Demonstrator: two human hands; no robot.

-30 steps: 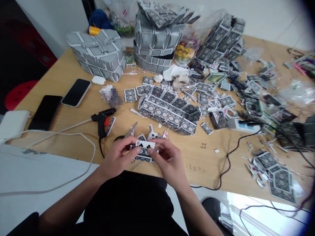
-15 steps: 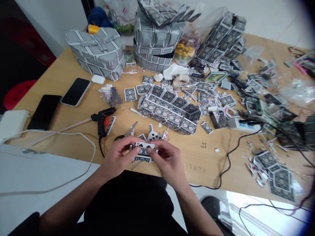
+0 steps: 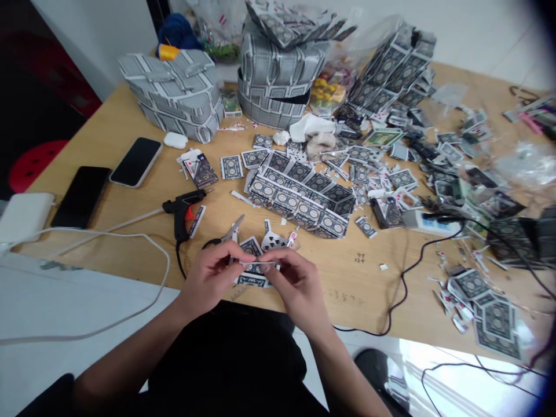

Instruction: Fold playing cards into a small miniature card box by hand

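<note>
My left hand (image 3: 214, 273) and my right hand (image 3: 295, 279) pinch one playing card (image 3: 257, 263) between thumbs and forefingers. It is turned nearly edge-on, so only a thin white edge shows. Below it, patterned card backs (image 3: 252, 281) lie at the table's front edge. Just beyond my fingers are a cut card with black pips (image 3: 273, 240) and scissors (image 3: 232, 227), their handles partly behind my left hand. Farther off stands a long open box made of folded playing cards (image 3: 299, 197).
A black glue gun (image 3: 178, 211) lies left of my hands, near two phones (image 3: 136, 162) and a white power bank (image 3: 26, 214). Grey woven card baskets (image 3: 174, 95) stand at the back. Card scraps and a power strip (image 3: 428, 222) with a black cable lie to the right.
The card in my fingers has tipped from showing its face, an eight of clubs, to nearly edge-on. Both hands stay in almost the same place.
</note>
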